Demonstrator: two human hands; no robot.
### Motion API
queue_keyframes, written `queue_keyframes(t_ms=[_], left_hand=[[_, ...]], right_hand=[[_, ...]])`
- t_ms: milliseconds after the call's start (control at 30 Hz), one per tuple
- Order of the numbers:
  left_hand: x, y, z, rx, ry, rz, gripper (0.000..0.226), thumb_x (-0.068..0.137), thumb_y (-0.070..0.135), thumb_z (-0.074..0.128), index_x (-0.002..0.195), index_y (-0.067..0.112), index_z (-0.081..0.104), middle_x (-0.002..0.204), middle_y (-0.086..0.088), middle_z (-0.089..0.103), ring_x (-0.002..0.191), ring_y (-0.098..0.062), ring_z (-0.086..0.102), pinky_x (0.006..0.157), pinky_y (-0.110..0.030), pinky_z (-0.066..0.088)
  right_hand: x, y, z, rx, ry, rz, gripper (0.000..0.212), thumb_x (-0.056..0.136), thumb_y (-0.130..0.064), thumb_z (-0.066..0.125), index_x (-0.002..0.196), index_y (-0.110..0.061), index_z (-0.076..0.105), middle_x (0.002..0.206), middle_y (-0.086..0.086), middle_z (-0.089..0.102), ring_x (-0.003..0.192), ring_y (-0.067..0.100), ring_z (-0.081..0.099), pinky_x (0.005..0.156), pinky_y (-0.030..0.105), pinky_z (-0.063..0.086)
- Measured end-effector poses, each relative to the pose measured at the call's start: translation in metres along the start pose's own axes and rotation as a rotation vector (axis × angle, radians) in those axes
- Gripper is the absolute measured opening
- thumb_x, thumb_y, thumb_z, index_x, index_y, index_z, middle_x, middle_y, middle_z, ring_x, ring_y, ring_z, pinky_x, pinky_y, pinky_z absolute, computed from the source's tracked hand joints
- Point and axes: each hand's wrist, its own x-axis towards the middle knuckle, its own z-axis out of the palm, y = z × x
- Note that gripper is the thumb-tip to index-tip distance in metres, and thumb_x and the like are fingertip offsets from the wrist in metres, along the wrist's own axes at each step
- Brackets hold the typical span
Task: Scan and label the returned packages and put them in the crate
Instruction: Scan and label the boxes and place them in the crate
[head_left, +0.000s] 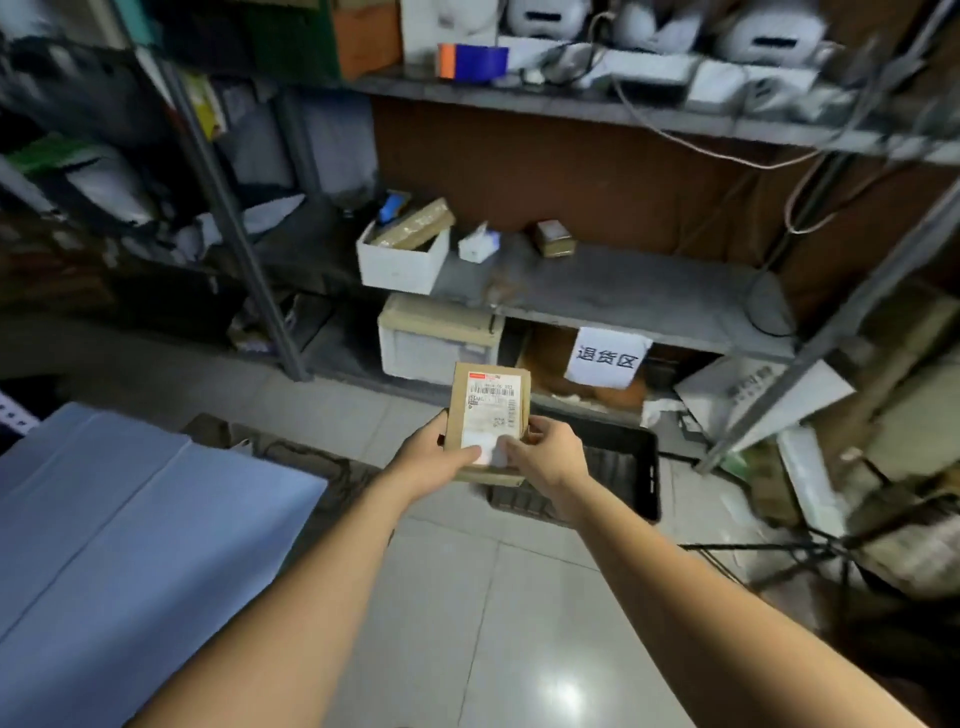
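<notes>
The left hand (439, 460) and right hand (551, 457) pinched the labelled package (488, 410) near the crate (636, 470)'s left edge; putting it inside seemingly remained.

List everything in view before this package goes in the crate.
package: one, brown with white label, held up at centre
crate: one, black, on the floor behind the package
open box: one, white, left end of the grey shelf
small parcel: one, brown, same shelf, near the back
sign: one, white with dark characters, hanging from that shelf's edge
sheet: one, light blue, lower left
left hand: one, grips the package's left edge
right hand: one, grips its right edge
</notes>
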Motion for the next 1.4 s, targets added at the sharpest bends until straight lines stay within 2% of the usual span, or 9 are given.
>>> queue_keyframes(t_ms=[100,200,333,433,633,867,1000,1267,1400], left_hand=[[0.004,0.039,0.063,0.057,-0.108,0.051,0.060,0.091,0.028,0.068,0.145,0.039,0.044,0.137,0.011,0.059,0.119,-0.015,0.058,0.106,-0.043,0.046],[-0.001,0.075,0.130,0.143,-0.213,0.104,0.060,0.091,0.029,0.069,0.146,0.035,0.045,0.140,0.010,0.058,0.118,-0.013,0.056,0.108,-0.041,0.044],[-0.010,0.117,0.216,0.257,-0.347,0.228,0.062,0.087,0.036,0.071,0.142,0.044,0.045,0.140,0.014,0.057,0.098,0.004,0.053,0.091,-0.027,0.041],[-0.022,0.143,0.280,0.324,-0.459,0.297,0.068,0.083,0.042,0.072,0.144,0.045,0.042,0.141,0.014,0.056,0.108,-0.003,0.052,0.094,-0.031,0.041],[-0.052,0.195,0.401,0.429,-0.690,0.446,0.065,0.085,0.034,0.071,0.144,0.038,0.044,0.140,0.010,0.058,0.115,-0.008,0.054,0.094,-0.030,0.044],[-0.089,0.235,0.527,0.494,-0.981,0.667,0.060,0.088,0.030,0.067,0.144,0.036,0.046,0.135,0.014,0.061,0.114,-0.008,0.059,0.085,-0.024,0.048],[-0.110,0.247,0.583,0.529,-1.125,0.730,0.056,0.087,0.033,0.068,0.140,0.037,0.049,0.127,0.013,0.066,0.110,-0.010,0.063,0.096,-0.039,0.052],[-0.191,0.256,0.678,0.557,-1.290,0.834,0.053,0.085,0.031,0.069,0.135,0.037,0.053,0.124,0.015,0.067,0.104,-0.007,0.064,0.096,-0.036,0.051],[-0.247,0.247,0.723,0.582,-1.332,0.867,0.056,0.086,0.031,0.068,0.139,0.035,0.050,0.129,0.012,0.065,0.109,-0.010,0.062,0.097,-0.035,0.051]], right_hand=[[-0.019,0.032,-0.070,0.000,0.118,0.010,0.040,0.087,-0.027,0.073,0.126,-0.023,0.064,0.120,-0.006,0.072,0.087,0.004,0.067,0.062,0.017,0.058],[-0.050,0.067,-0.133,0.044,0.260,0.067,0.036,0.083,-0.025,0.071,0.119,-0.023,0.069,0.112,-0.005,0.074,0.088,0.008,0.070,0.072,0.028,0.062],[-0.093,0.115,-0.208,0.123,0.416,0.124,0.035,0.082,-0.024,0.070,0.117,-0.021,0.072,0.110,-0.004,0.076,0.093,0.012,0.071,0.078,0.029,0.059],[-0.129,0.150,-0.256,0.139,0.546,0.202,0.038,0.084,-0.029,0.069,0.121,-0.023,0.070,0.114,-0.001,0.075,0.102,0.020,0.070,0.090,0.042,0.057],[-0.193,0.210,-0.334,0.220,0.798,0.342,0.037,0.088,-0.032,0.069,0.124,-0.023,0.067,0.120,0.001,0.072,0.107,0.023,0.068,0.092,0.044,0.057],[-0.266,0.266,-0.401,0.254,1.040,0.493,0.033,0.090,-0.033,0.066,0.122,-0.026,0.068,0.117,-0.006,0.073,0.100,0.014,0.068,0.075,0.027,0.051],[-0.299,0.291,-0.421,0.336,1.173,0.590,0.031,0.090,-0.033,0.067,0.121,-0.027,0.067,0.119,-0.009,0.072,0.100,0.014,0.068,0.084,0.035,0.058],[-0.384,0.346,-0.457,0.450,1.351,0.690,0.024,0.087,-0.032,0.067,0.111,-0.034,0.068,0.117,-0.013,0.073,0.101,0.013,0.068,0.088,0.043,0.059],[-0.440,0.386,-0.471,0.459,1.396,0.688,0.030,0.089,-0.030,0.067,0.118,-0.031,0.068,0.119,-0.012,0.072,0.103,0.012,0.068,0.090,0.042,0.059]])
